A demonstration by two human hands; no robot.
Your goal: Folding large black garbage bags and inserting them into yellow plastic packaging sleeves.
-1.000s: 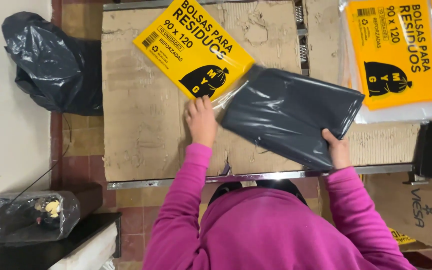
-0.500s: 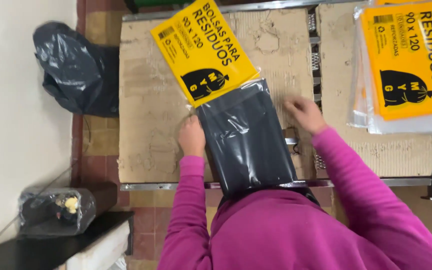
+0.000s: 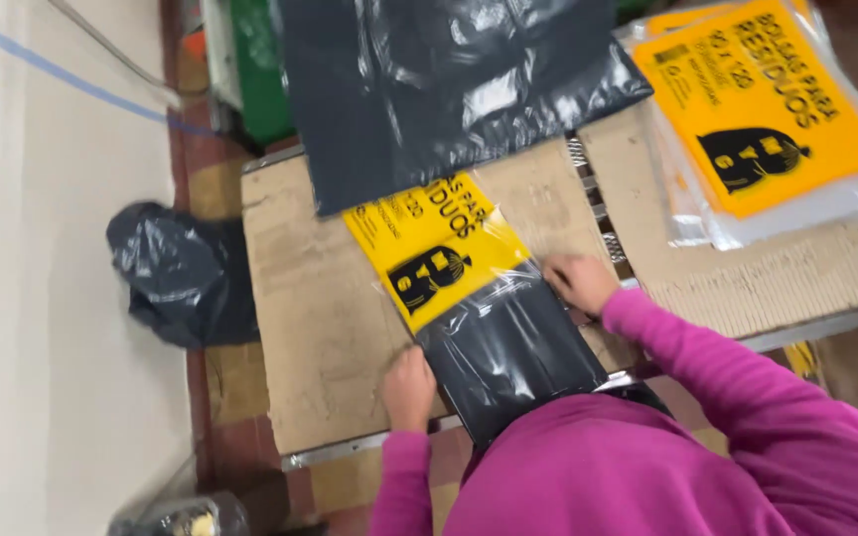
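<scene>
Folded black bags half inside a clear sleeve, both hands at its edges.

The black bag pack (image 3: 508, 347) lies on the cardboard-topped table (image 3: 320, 328), its far end under the yellow label (image 3: 434, 248). The left hand (image 3: 409, 387) presses flat on its left edge, gripping nothing; the right hand (image 3: 578, 283) touches its right edge, grip unclear. A larger black sheet (image 3: 449, 89) lies beyond.

Yellow label (image 3: 434, 253), black folded bags (image 3: 513, 352), magenta sleeves (image 3: 707, 367)

Hands (image 3: 409, 389) flank black bags (image 3: 513, 347) (folded).
</scene>
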